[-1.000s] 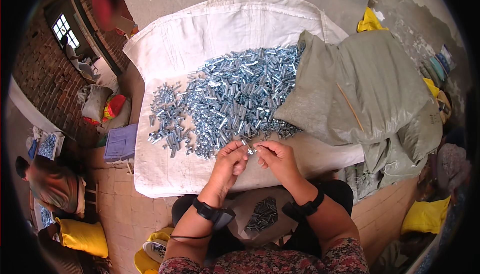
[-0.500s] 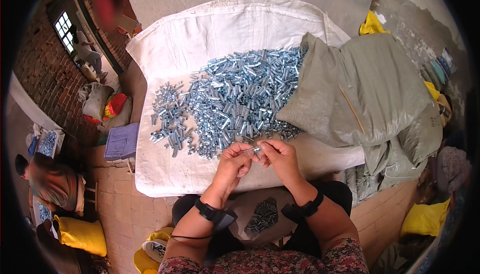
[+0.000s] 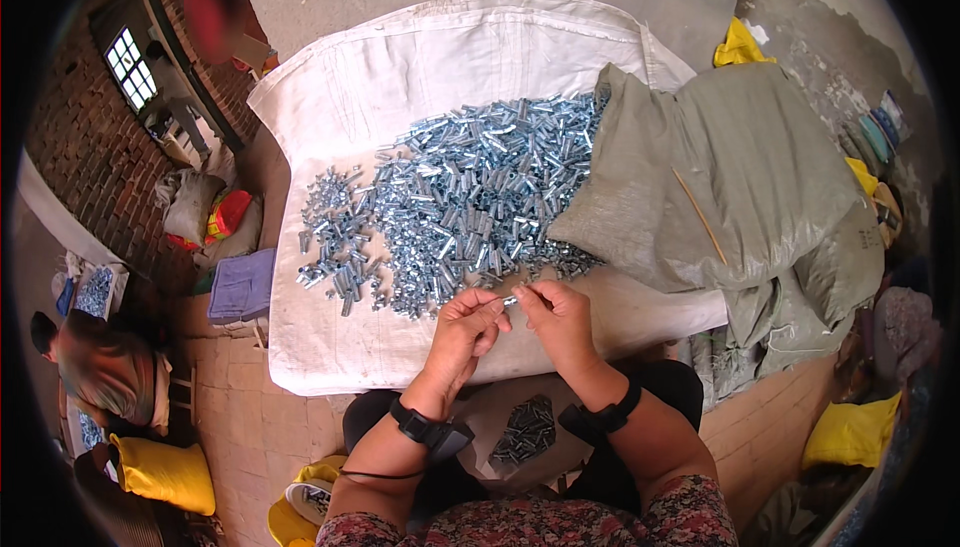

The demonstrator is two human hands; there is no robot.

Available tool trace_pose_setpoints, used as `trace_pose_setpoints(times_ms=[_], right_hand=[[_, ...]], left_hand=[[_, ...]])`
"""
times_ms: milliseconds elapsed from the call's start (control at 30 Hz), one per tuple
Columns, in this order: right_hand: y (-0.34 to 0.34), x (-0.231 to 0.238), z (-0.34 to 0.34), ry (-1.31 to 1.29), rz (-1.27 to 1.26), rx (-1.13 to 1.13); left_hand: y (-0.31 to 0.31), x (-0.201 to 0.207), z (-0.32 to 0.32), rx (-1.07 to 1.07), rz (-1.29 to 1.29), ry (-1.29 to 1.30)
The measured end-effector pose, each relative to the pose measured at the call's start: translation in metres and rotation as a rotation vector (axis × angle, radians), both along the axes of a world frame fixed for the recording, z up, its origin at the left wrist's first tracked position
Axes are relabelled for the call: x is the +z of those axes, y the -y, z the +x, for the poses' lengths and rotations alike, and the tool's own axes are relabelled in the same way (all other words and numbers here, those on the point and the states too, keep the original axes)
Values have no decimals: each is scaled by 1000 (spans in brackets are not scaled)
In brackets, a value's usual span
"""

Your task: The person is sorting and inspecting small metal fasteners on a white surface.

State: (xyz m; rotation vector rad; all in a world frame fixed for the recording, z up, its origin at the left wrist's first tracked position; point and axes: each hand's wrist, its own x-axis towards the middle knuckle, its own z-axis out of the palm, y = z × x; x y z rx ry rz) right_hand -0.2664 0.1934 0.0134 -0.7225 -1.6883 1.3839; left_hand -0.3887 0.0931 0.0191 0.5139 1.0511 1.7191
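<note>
My left hand point(image 3: 463, 332) and my right hand point(image 3: 557, 317) meet above the near edge of a white cloth point(image 3: 340, 352). Between their fingertips is a small, slim silvery metal part point(image 3: 509, 300), pinched from both sides. Fingers cover most of it, so its exact kind does not show. Just beyond lies a wide heap of shiny metal sleeves point(image 3: 480, 182). Smaller metal pieces point(image 3: 330, 197) are scattered on its left. In my lap, below my wrists, a bag point(image 3: 480, 427) holds darker-looking metal parts point(image 3: 525, 429).
A grey-green sack point(image 3: 740, 167) with a thin stick point(image 3: 700, 215) on it covers the cloth's right side. A yellow bag point(image 3: 300, 517) with a pale container stands at my lower left. Further left, a person point(image 3: 110, 367) sits near a yellow sack point(image 3: 165, 472). Another person stands by the doorway.
My hands stay nearly in place with the metal part between them; the right fingers have shifted slightly around it. The person by the doorway has changed posture.
</note>
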Motion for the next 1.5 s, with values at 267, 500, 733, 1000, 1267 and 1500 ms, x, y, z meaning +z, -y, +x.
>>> trace_pose_setpoints(times_ms=[267, 500, 733, 1000, 1267, 1500], right_hand=[[0, 6, 3, 111, 6, -8], [7, 9, 2, 180, 372, -138], [11, 4, 3, 244, 519, -93], [26, -28, 2, 446, 551, 57], [7, -21, 12, 718, 656, 134], [-17, -8, 13, 652, 664, 32]], left_hand=[[2, 0, -1, -22, -26, -4], [2, 2, 1, 1, -29, -40], [4, 2, -5, 50, -75, -340], [8, -22, -14, 53, -153, -939], [5, -20, 10, 63, -94, -1368], [-3, -26, 14, 43, -89, -1490]])
